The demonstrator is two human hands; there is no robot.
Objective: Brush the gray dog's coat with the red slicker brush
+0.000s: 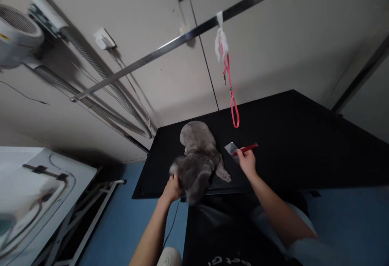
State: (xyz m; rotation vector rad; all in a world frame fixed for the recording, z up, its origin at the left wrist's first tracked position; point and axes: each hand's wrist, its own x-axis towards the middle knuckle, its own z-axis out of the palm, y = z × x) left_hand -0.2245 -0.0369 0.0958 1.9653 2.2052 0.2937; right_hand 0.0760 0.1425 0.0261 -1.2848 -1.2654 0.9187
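Observation:
A grey, short-clipped dog [199, 140] is on the black grooming table [273, 136], its head low at the near edge and one foreleg stretched out to the right. My left hand [173, 187] is closed on the fur at the left side of its head, by the muzzle; the fingertips are partly hidden. To the right of the dog, my right hand [247, 162] grips a slicker brush [245, 149] with a red handle. The brush's flat, pale head points left and is apart from the dog's coat.
A pink grooming loop [232, 96] hangs from a metal bar [170, 47] above the table. Grey dryer hoses [121, 100] run down the wall at left, near a white dryer [18, 35]. A white tub [33, 177] stands at lower left.

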